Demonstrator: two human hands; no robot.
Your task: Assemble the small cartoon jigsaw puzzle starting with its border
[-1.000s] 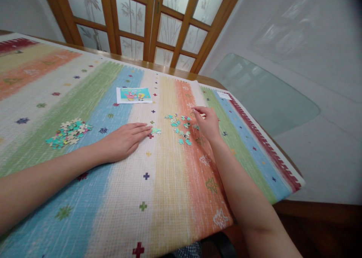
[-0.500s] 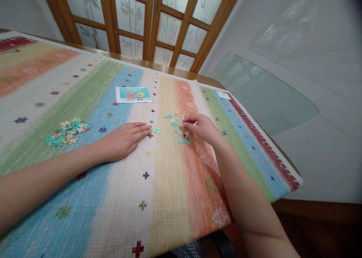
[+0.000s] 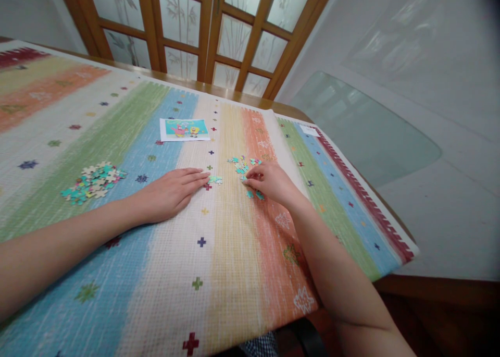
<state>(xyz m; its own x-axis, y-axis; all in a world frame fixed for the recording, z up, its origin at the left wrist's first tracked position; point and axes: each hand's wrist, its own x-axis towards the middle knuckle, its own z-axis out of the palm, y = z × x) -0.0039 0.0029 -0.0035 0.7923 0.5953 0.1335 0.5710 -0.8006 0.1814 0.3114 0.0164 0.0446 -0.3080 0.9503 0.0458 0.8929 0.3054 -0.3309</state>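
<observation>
My left hand lies flat and open on the striped cloth, fingertips almost touching a small joined bit of puzzle. My right hand rests over a scatter of teal puzzle pieces, its fingers curled and pinched together at the scatter's near edge; whatever is between them is too small to make out. A bigger heap of puzzle pieces sits to the left of my left forearm. A cartoon picture card lies farther back on the cloth.
The cloth covers a wooden table whose right edge drops off close to my right arm. A small white tag lies near the far right corner. Wooden glazed doors stand behind the table. A glass panel lies on the floor at right.
My right hand has drawn back and to the left, from the far right side of the teal scatter to its near edge, fingers curling in. The left hand has stayed still.
</observation>
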